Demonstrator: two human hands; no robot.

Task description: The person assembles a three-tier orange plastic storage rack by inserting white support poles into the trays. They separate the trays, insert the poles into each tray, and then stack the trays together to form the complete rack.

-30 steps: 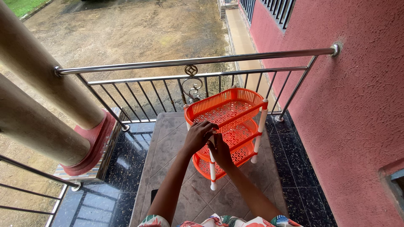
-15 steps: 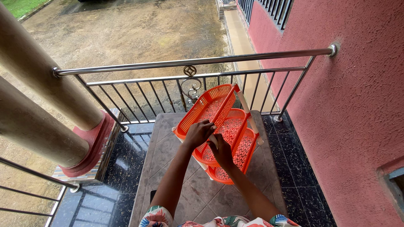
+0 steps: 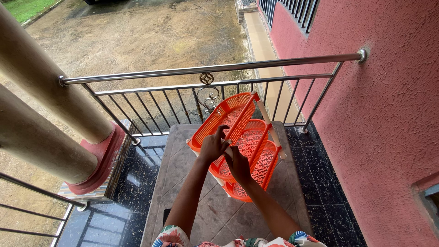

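An orange plastic rack (image 3: 249, 142) with three perforated tiers and white posts leans far over to the left on a tiled table (image 3: 183, 169). My left hand (image 3: 213, 145) grips the rim of its upper tier. Beside it, my right hand (image 3: 238, 164) holds the edge of the middle tier. The lowest tier rests near the table's middle.
A steel balcony railing (image 3: 210, 75) runs just beyond the table. A rough pink wall (image 3: 379, 137) closes the right side. Two beige columns (image 3: 45, 114) on pink bases stand at the left. Black glossy floor tiles (image 3: 96, 219) surround the table; a yard lies below.
The rack stood upright a second ago; it has been tipped over to the left, and both hands have followed it while still holding its tiers.
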